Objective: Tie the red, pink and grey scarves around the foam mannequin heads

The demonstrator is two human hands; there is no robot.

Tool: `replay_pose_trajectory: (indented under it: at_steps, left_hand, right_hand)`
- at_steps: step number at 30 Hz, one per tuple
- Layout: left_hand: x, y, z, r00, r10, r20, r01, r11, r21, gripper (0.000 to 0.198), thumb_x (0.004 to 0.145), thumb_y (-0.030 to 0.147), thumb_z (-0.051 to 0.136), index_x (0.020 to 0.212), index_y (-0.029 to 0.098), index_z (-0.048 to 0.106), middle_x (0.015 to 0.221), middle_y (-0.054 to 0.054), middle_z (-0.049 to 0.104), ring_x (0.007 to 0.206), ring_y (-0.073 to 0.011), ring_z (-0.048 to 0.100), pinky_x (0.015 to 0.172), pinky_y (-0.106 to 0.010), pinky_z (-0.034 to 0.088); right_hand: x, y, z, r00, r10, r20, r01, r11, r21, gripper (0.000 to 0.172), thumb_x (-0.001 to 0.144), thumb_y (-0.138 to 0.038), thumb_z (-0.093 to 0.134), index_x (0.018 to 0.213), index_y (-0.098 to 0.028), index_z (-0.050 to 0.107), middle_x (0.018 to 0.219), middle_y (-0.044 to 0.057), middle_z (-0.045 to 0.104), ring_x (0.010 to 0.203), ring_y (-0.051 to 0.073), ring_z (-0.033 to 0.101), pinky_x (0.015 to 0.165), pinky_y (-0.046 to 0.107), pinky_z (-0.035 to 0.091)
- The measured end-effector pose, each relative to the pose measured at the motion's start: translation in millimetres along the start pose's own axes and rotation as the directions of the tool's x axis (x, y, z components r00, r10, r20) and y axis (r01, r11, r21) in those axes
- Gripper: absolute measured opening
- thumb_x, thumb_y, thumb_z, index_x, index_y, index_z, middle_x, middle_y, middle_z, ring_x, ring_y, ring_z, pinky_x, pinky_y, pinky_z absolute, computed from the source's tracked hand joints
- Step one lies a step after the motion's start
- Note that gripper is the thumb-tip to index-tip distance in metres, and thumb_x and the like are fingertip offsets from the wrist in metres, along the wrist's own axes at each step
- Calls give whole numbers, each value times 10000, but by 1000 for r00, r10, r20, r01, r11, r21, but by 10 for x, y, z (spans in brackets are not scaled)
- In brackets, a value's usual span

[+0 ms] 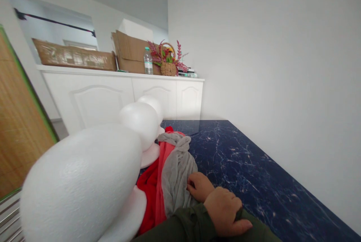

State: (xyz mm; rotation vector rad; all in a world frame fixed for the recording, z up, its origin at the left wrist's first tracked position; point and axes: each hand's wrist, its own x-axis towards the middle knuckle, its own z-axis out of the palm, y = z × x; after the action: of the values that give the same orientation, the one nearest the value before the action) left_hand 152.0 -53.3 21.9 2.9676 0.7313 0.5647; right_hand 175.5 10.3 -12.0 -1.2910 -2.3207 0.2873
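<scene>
grey cloth (177, 170) lies against red fabric (149, 182) on the blue marbled table (239, 152); i see my right hand (200, 186) curled at the cloth's edge, left hand (224, 208) across the right forearm (258, 224); whether either grips, i cannot tell

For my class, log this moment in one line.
Right hand: at grey cloth, grip unclear; left hand: across right wrist; red cloth: beside grey cloth; white head forms: left of cloths

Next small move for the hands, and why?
I'd probably lift the left hand off the right arm: it lies across that arm, while the right hand sits at the edge of the crumpled grey cloth, so uncrossing would likely free both.
</scene>
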Motion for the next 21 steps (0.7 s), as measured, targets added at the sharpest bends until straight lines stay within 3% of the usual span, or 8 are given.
replay_pose_trajectory:
  at_steps: [11,14,17,19,21]
  left_hand:
    - [-17,1,-44,999,9,50,-8,1000,-8,469,742,590,384,831,161,549,771,-48,599,724,-184,546,683,-310,398]
    - [-24,70,-165,999,-6,43,8,999,-36,469,766,563,378,941,155,529,874,-68,595,833,-197,537,771,-336,396]
    - [-50,228,-336,995,-86,-42,83,994,-69,552,753,579,383,1099,155,459,1059,-99,545,1001,-236,473,901,-406,336]
    - [-147,361,-452,991,-126,-50,119,985,-128,510,776,548,366,1119,182,456,1114,-89,526,1057,-237,445,949,-419,297]
    - [-365,495,-566,976,-217,8,213,950,-231,397,803,499,347,1050,238,516,1052,-45,571,1014,-200,488,923,-365,343]
  right_hand:
    - [-7,-11,3,1000,4,27,-4,1000,-13,52,701,-188,500,669,-168,536,704,14,539,704,126,459,678,233,323]
    - [-5,-9,-10,1000,1,26,0,1000,-20,56,707,-189,501,672,-166,538,702,13,537,703,126,461,678,235,324]
    - [-11,-3,-25,1000,-9,3,9,1000,-1,59,714,-189,501,673,-165,535,692,7,533,692,121,458,673,230,323]
    - [-14,-1,-34,1000,-17,-4,17,1000,8,63,716,-185,497,670,-165,535,687,4,531,684,119,456,668,228,321]
    - [-14,-3,-43,1000,-17,1,17,1000,5,65,714,-181,493,667,-165,534,683,3,527,681,119,455,660,227,321]
